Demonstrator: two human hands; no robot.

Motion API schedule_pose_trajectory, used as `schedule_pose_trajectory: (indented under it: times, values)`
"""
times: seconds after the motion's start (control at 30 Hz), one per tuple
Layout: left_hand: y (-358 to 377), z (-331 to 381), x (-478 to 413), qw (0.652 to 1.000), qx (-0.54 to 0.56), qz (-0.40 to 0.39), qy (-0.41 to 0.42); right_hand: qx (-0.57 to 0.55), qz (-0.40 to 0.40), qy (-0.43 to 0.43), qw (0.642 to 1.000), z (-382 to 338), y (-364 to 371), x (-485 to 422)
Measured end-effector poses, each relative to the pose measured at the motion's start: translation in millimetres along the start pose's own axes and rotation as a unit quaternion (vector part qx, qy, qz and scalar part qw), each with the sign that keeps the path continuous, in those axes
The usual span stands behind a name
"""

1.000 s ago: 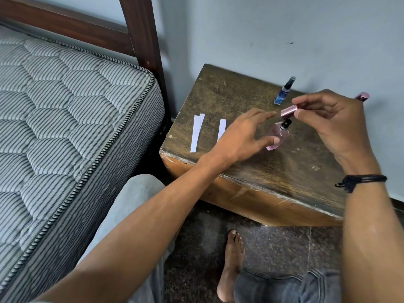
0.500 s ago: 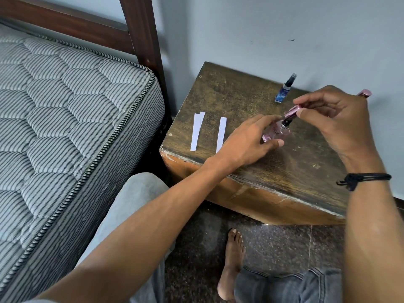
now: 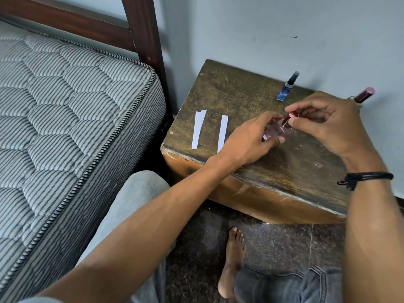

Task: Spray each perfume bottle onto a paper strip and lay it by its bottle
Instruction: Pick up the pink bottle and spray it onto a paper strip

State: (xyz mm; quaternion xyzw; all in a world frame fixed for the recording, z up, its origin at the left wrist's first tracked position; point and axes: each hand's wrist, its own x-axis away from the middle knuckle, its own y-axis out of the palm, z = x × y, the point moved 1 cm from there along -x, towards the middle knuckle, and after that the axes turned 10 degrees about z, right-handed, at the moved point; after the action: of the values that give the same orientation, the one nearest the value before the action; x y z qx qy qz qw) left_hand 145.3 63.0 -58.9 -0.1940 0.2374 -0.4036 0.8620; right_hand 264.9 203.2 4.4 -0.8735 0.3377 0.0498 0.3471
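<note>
A second ago the right hand [image 3: 328, 125] held the rose cap [image 3: 289, 117] clear above the bare sprayer. Now thumb and forefinger pinch it down over the neck of the pink perfume bottle [image 3: 276, 131]. The left hand [image 3: 247, 141] grips the bottle's body from 9 o'clock, steadying it on the wooden table [image 3: 240, 92]. This looks like recapping, so this bottle's turn is probably closing, yet no strip shows beside it.

The bottle is small, flat-sided clear glass with pale pink liquid, leaning slightly, near the table's middle. The white paper strips [image 3: 223, 133] lie unused at its 9 o'clock, well apart from it. A blue bottle [image 3: 286, 88] stands at its 12 o'clock and a third bottle [image 3: 364, 95] at its 2 o'clock, both capped.
</note>
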Motion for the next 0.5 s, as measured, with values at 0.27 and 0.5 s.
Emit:
schedule_pose_trajectory:
  times: [0.27, 0.5]
  values:
    - [-0.8, 1.4, -0.9, 1.000, 0.008, -0.001, -0.009, 0.004, -0.018, 0.008, 1.000, 2.4, -0.5, -0.2]
    - [0.2, 0.6, 0.1, 1.000, 0.000, 0.001, 0.008, -0.009, -0.022, 0.017, 1.000, 0.9, -0.8, 0.3]
